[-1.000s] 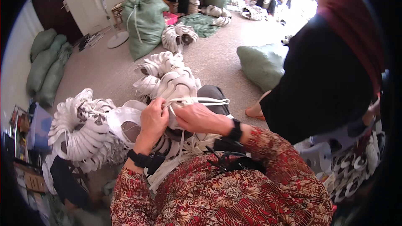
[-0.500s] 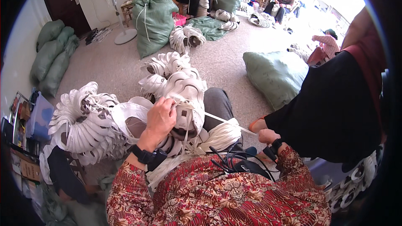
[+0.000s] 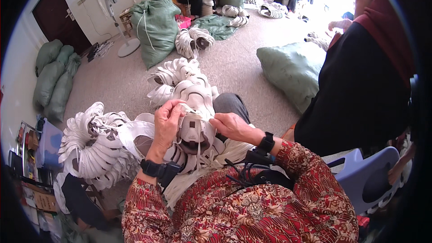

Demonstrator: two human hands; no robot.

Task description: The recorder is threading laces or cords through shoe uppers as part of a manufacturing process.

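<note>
A white shoe upper (image 3: 192, 128) with a brown lining lies across my lap, at the near end of a row of nested uppers (image 3: 191, 92). On its left side my left hand (image 3: 166, 123) is closed, thumb and forefinger pinching a white shoelace (image 3: 188, 108) at the lacing holes. My right hand (image 3: 227, 126) is closed just right of the upper, fingertips together at the lace; the stretch inside the fingers is hidden. Under my right forearm lies a bundle of off-white laces (image 3: 234, 150).
Stacked uppers (image 3: 96, 146) stand at my left. A standing person in a black garment (image 3: 360, 94) is close on the right, by a blue plastic stool (image 3: 360, 171). Green sacks (image 3: 292, 69) lie on the floor. Seated co-workers and a fan (image 3: 128, 47) are farther back.
My right hand has come in from the right, where it held the lace drawn out taut, to beside the upper. My left hand stays at the lacing holes. The view has shifted slightly.
</note>
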